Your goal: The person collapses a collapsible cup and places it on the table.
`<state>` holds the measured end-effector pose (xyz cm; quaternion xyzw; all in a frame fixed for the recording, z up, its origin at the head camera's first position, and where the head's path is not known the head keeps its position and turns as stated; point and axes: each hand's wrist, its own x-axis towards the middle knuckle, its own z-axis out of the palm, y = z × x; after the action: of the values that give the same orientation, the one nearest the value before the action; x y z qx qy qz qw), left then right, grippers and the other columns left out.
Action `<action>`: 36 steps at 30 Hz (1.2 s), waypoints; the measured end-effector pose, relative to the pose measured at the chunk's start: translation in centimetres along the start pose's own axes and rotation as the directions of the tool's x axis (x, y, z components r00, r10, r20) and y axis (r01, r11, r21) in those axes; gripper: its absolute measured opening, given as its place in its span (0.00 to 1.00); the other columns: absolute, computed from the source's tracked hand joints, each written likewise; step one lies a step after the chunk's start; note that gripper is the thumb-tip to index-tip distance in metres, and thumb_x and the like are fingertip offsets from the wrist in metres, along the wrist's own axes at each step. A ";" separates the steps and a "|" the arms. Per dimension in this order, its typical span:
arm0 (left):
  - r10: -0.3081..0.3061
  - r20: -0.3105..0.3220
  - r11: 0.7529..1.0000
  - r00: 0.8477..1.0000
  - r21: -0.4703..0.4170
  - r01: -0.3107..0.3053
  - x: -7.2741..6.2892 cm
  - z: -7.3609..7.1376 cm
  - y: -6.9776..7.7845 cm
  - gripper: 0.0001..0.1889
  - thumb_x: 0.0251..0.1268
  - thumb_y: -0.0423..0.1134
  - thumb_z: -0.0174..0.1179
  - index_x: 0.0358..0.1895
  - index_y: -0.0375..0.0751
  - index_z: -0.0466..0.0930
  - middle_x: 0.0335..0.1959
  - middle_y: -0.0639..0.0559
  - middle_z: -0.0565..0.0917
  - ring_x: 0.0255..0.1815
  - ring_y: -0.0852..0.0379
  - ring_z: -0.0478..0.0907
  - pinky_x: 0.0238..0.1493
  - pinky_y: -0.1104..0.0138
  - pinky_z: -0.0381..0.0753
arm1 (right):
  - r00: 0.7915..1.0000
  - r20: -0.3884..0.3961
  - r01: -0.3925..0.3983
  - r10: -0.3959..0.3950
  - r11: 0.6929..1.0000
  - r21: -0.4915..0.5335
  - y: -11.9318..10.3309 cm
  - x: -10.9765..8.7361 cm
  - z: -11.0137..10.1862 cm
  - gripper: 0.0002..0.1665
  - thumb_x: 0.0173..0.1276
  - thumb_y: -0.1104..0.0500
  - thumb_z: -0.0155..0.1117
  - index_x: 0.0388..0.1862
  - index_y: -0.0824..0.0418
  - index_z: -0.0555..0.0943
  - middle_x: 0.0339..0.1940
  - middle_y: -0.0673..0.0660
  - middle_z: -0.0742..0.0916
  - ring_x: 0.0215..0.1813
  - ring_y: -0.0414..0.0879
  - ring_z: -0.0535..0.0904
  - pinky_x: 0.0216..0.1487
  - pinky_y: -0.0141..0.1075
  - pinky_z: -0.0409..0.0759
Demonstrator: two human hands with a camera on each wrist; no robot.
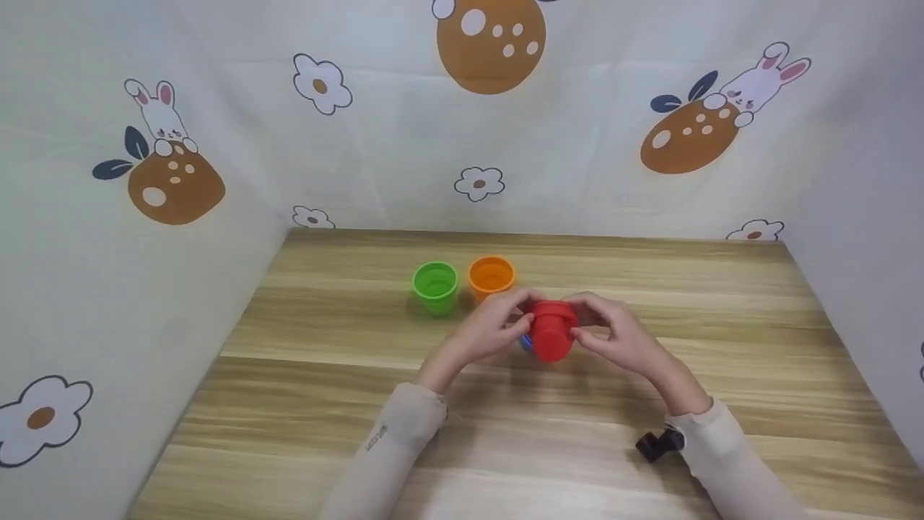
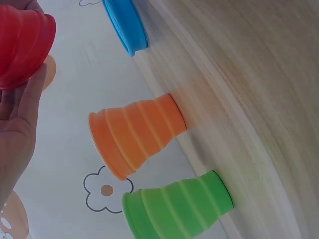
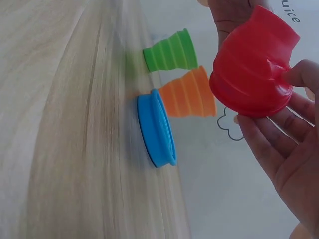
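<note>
Both hands hold a red collapsible cup [image 1: 553, 338] above the table, its base tipped toward the head camera. My left hand [image 1: 497, 326] grips it from the left, thumb on the near side. From the other side my right hand [image 1: 622, 336] grips it; in the right wrist view the right thumb presses a dent into the ribbed wall of the red cup [image 3: 251, 64]. A blue collapsible cup [image 3: 157, 129], folded flat, lies on the table below and is mostly hidden in the head view.
An orange cup [image 1: 491, 274] and a green cup [image 1: 436, 283] stand upright and extended, side by side beyond the hands. A black device [image 1: 658, 443] sits at the right sleeve. Patterned cloth walls [image 1: 404, 144] enclose the wooden table [image 1: 325, 332] at the back and sides.
</note>
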<state>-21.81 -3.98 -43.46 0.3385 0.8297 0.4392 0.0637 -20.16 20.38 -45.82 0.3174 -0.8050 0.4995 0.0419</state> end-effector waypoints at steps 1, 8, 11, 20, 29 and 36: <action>0.000 -0.006 1.000 1.000 -0.009 0.000 0.0 0.0 0.0 0.15 0.72 0.31 0.52 0.59 0.37 0.76 0.54 0.43 0.83 0.56 0.50 0.81 0.61 0.65 0.82 | 1.000 0.005 -0.008 0.008 1.000 0.010 0.0 0.0 -0.1 0.23 0.64 0.69 0.68 0.59 0.64 0.79 0.50 0.60 0.88 0.49 0.37 0.85 0.54 0.25 0.82; 0.014 -0.025 0.999 1.000 -0.040 -0.015 0.0 0.0 -0.2 0.14 0.73 0.30 0.52 0.58 0.36 0.76 0.55 0.43 0.83 0.59 0.51 0.80 0.63 0.66 0.80 | 0.999 0.008 -0.050 0.049 0.995 0.084 0.4 0.0 -0.2 0.20 0.67 0.69 0.66 0.58 0.68 0.77 0.50 0.66 0.87 0.51 0.33 0.83 0.54 0.26 0.83; 0.013 -0.026 0.999 1.000 -0.043 -0.014 0.0 0.0 -0.3 0.14 0.73 0.31 0.52 0.59 0.35 0.76 0.55 0.43 0.82 0.59 0.51 0.80 0.63 0.65 0.81 | 0.999 -0.022 -0.021 0.023 0.998 0.060 0.5 0.0 -0.2 0.18 0.67 0.69 0.66 0.55 0.69 0.78 0.48 0.66 0.87 0.50 0.32 0.83 0.52 0.25 0.83; -0.003 -0.022 0.999 1.000 -0.049 0.001 -0.1 0.0 -0.3 0.16 0.74 0.32 0.52 0.60 0.36 0.75 0.57 0.43 0.82 0.59 0.50 0.80 0.61 0.65 0.82 | 0.995 -0.094 0.031 -0.033 0.999 -0.022 0.4 0.2 0.1 0.15 0.65 0.71 0.66 0.51 0.69 0.81 0.42 0.64 0.88 0.46 0.31 0.83 0.49 0.24 0.84; 0.025 0.016 1.000 1.000 0.007 -0.025 0.5 0.6 0.0 0.15 0.79 0.43 0.49 0.55 0.36 0.78 0.46 0.44 0.86 0.47 0.53 0.82 0.53 0.68 0.83 | 0.989 -0.108 0.084 -0.102 0.984 -0.158 0.2 0.2 0.3 0.18 0.62 0.75 0.66 0.51 0.65 0.84 0.44 0.58 0.90 0.45 0.35 0.85 0.47 0.30 0.87; 0.021 0.022 0.999 1.000 0.033 -0.022 0.9 1.0 0.5 0.14 0.79 0.43 0.49 0.47 0.35 0.76 0.33 0.46 0.81 0.35 0.60 0.72 0.40 0.72 0.73 | 0.993 -0.052 0.098 -0.106 0.986 -0.131 0.1 0.2 0.4 0.17 0.65 0.70 0.67 0.52 0.62 0.83 0.46 0.56 0.90 0.45 0.38 0.86 0.49 0.28 0.85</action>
<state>-21.86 -2.57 -43.51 0.3531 0.8325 0.4223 0.0625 -20.30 19.97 -46.01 0.3401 -0.8166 0.4528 0.1113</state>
